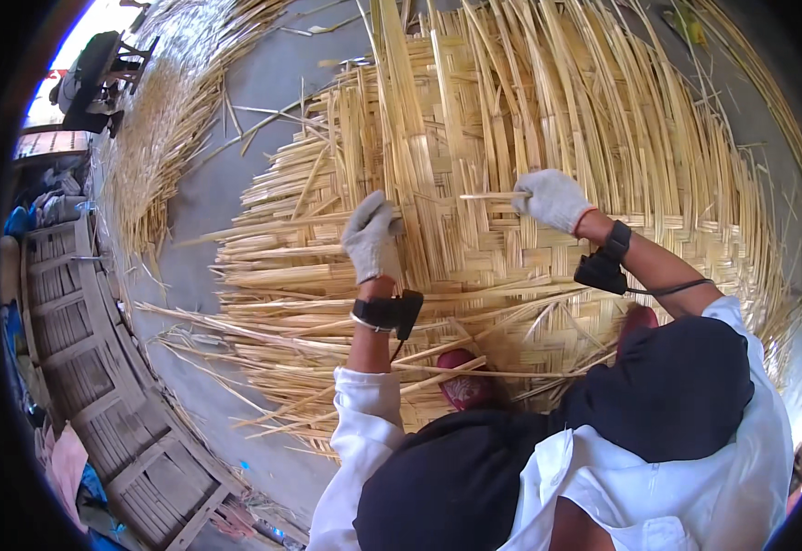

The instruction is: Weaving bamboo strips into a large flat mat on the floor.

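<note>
A large woven bamboo mat (548,262) lies under me, its loose strip ends fanning out to the far side and to the left. My right hand (553,199), in a pale knitted glove, is closed on a thin bamboo strip (488,196) that points left over the upright strips. To its left, my left hand (371,237), also gloved, has curled fingers against a long bamboo strip (277,225) reaching out past the mat's left side. Whether both hands have the same strip I cannot tell. Between them, raised lengthwise strips (417,156) run away from me.
My red shoes (465,381) stand on the mat's near part. More loose bamboo strips (167,119) lie on the grey floor (185,275) at far left. A slatted bamboo frame (79,340) lines the left side, with cloths (66,464) beside it. A dark bench-like object (98,78) stands at upper left.
</note>
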`<state>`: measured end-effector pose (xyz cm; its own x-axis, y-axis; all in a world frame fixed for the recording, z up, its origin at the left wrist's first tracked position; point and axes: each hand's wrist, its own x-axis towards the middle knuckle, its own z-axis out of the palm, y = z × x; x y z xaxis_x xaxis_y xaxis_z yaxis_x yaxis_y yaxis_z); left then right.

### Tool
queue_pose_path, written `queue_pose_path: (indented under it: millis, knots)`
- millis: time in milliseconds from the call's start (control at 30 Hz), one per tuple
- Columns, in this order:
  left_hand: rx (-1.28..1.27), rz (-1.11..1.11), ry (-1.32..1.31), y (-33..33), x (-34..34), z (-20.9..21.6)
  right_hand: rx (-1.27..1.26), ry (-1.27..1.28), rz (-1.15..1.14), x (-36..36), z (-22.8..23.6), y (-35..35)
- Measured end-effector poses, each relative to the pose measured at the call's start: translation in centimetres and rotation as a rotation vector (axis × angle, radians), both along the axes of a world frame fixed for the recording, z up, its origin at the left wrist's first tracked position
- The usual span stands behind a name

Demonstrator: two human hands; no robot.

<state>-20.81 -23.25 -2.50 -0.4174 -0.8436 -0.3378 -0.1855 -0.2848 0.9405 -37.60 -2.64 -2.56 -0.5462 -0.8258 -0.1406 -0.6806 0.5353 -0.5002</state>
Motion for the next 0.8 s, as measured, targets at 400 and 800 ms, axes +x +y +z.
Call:
queue_pose_path:
  millis: [400,800]
  knots:
    - [-0.275,-0.152,0.011,-2.7,-0.8,-1.0,-0.045,0.017,0.043,0.6,-1.2,-1.9]
    - [-0.078,0.002,0.009,-1.1,4.6,-1.0,-0.074,-0.106,0.062,2.5,-0.3,-0.8]
